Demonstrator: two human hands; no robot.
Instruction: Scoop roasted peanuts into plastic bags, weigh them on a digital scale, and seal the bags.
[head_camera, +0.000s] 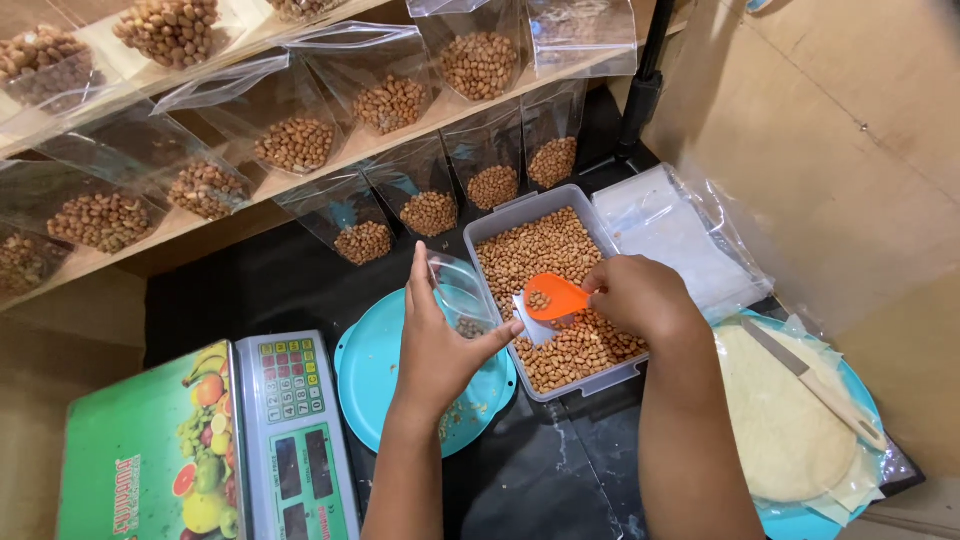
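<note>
Pinching the handle of an orange scoop, the right hand has its fingers curled together over it; the scoop bowl faces left and carries a few peanuts. It sits low over the grey plastic tub, which is filled with loose peanuts.

Left hand: fingers straight and pressed together along the back of a small clear plastic bag, thumb out to the right on the front side, so the bag is clamped between thumb and fingers. Bag mouth is open toward the scoop, just beside its tip. A few peanuts show at the bag bottom. Bag hangs over the right edge of a teal round tray, which has some crumbs on it.

Tub sits just right of the tray on a black surface. Left of the tray: a weighing scale with green fruit-print platform and keypad. Right of the tub: a stack of empty clear bags. Further right, a second teal tray holds a pale flat round under plastic, with a knife lying on top.

Behind: filled peanut bags stand in a row behind the tub and tray; more lie on the wooden shelves above.
</note>
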